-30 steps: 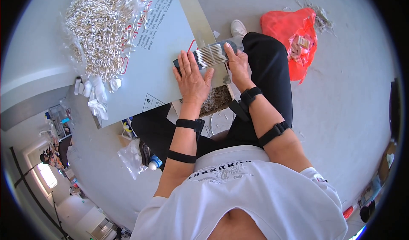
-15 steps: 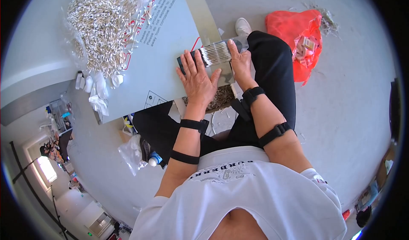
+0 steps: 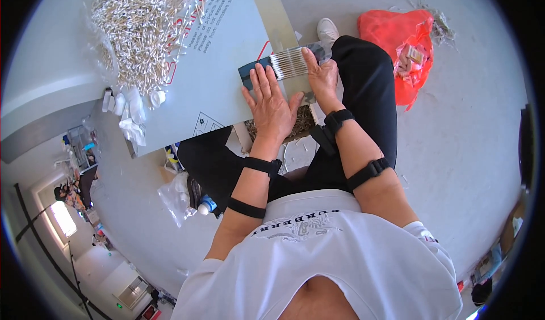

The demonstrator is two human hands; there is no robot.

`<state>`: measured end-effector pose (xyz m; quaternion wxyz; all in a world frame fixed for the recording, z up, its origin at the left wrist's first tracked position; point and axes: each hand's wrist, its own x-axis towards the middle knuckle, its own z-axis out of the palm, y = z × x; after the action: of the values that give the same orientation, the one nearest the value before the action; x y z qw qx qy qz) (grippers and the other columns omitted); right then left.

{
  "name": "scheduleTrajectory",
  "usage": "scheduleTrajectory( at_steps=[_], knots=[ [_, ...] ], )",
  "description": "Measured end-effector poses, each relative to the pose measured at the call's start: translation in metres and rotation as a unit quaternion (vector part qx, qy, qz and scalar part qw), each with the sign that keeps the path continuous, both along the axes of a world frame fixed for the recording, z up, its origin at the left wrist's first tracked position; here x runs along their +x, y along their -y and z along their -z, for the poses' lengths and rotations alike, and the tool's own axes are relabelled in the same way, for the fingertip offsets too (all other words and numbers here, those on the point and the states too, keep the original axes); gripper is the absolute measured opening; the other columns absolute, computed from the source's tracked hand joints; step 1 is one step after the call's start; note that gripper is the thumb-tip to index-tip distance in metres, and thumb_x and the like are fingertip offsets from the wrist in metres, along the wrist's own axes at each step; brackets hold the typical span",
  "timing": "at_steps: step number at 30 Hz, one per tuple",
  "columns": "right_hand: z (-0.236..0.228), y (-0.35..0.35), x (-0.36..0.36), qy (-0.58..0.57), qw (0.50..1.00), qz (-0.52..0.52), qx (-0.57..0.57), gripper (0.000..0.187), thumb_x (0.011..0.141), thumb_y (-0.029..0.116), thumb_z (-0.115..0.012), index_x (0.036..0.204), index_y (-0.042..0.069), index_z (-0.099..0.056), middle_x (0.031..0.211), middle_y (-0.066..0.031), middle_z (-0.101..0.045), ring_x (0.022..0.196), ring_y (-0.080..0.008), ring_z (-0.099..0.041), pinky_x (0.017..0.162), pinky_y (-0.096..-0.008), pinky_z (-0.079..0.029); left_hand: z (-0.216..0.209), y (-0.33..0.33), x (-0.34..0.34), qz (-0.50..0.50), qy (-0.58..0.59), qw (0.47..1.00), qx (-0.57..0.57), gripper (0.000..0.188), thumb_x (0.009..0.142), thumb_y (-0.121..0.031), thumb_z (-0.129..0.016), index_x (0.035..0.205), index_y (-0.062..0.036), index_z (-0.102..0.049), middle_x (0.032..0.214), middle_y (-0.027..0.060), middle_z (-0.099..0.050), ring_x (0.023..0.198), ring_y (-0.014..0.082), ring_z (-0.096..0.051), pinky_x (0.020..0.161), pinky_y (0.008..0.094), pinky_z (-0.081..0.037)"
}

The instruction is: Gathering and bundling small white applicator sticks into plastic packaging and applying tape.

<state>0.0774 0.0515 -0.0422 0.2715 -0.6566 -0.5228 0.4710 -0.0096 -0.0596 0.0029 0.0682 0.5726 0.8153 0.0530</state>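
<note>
A row of white-tipped cotton swabs [image 3: 288, 64] lies side by side near the table's right edge. Beside its left end is a dark flat plate [image 3: 247, 74]. My left hand [image 3: 270, 105] rests palm down, fingers stretched, its fingertips over the plate next to the swabs. My right hand [image 3: 323, 81] is at the row's other end, thumb on top and the other fingers largely hidden beneath. Under that thumb and just beyond it shows a clear plastic bag [image 3: 322, 49], which the hand appears to pinch; how far it covers the swabs I cannot tell.
A big heap of loose swabs [image 3: 133, 33] in clear plastic covers the far left of the grey table [image 3: 213, 87]. Below its near edge, between my legs, stands a box of brownish sticks [image 3: 304, 124]. An open red bag [image 3: 392, 33] lies on the floor at right.
My left hand has slid slightly right and nearer to me, baring more of the dark plate. My right hand keeps its hold at the row's end. The whole view has shifted a little.
</note>
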Motion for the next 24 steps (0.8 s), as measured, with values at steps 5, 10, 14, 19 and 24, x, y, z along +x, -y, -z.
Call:
scheduleTrajectory(
  at_steps=[5, 10, 14, 19, 24],
  knots=[
    [-0.002, 0.000, -0.003, 0.005, 1.000, 0.008, 0.017, 0.075, 0.079, 0.065, -0.061, 0.064, -0.009, -0.060, 0.057, -0.0257, -0.056, 0.058, -0.0395, -0.061, 0.058, -0.0447, -0.047, -0.004, -0.001, -0.001, 0.001, 0.013, 1.000, -0.003, 0.090, 0.089, -0.049, -0.055, 0.146, 0.0072, -0.014, 0.155, 0.0232, -0.007, 0.145, 0.0368, -0.003, 0.111, 0.0605, -0.004],
    [0.005, 0.000, -0.002, -0.024, 0.999, 0.016, 0.023, 0.072, 0.081, 0.062, -0.062, 0.065, -0.008, -0.061, 0.057, -0.0258, -0.055, 0.055, -0.0367, -0.060, 0.057, -0.0441, -0.047, -0.004, 0.004, 0.004, 0.002, 0.015, 1.000, -0.015, 0.089, 0.089, -0.048, -0.054, 0.146, 0.0079, -0.015, 0.155, 0.0235, -0.007, 0.145, 0.0366, -0.002, 0.111, 0.0598, -0.004],
    [0.001, 0.002, -0.004, -0.140, 0.989, 0.041, 0.033, 0.059, 0.087, 0.049, -0.063, 0.068, -0.006, -0.062, 0.057, -0.0136, -0.058, 0.052, -0.0217, -0.054, 0.054, -0.0393, -0.045, -0.003, 0.005, -0.001, 0.002, 0.017, 0.999, 0.030, 0.086, 0.090, -0.049, -0.052, 0.146, 0.0059, -0.015, 0.155, 0.0232, -0.007, 0.145, 0.0366, -0.003, 0.112, 0.0586, -0.005],
    [-0.004, 0.002, 0.002, -0.364, 0.927, 0.086, -0.029, 0.049, 0.090, 0.041, -0.063, 0.066, -0.001, -0.061, 0.059, 0.0008, -0.055, 0.053, -0.0102, -0.047, 0.050, -0.0322, -0.040, -0.005, -0.011, -0.013, 0.030, 0.041, 0.997, 0.066, 0.081, 0.091, -0.048, -0.050, 0.148, -0.0001, -0.018, 0.156, 0.0192, -0.010, 0.145, 0.0347, -0.007, 0.113, 0.0570, -0.006],
    [0.004, 0.000, -0.001, -0.309, 0.949, 0.064, -0.015, 0.052, 0.088, 0.041, -0.066, 0.062, -0.003, -0.058, 0.055, -0.0009, -0.052, 0.053, -0.0086, -0.042, 0.047, -0.0319, -0.037, -0.003, -0.025, -0.010, 0.085, 0.027, 0.995, 0.033, 0.079, 0.091, -0.046, -0.052, 0.148, -0.0029, -0.018, 0.156, 0.0175, -0.014, 0.145, 0.0291, -0.013, 0.114, 0.0529, -0.010]
  ],
)
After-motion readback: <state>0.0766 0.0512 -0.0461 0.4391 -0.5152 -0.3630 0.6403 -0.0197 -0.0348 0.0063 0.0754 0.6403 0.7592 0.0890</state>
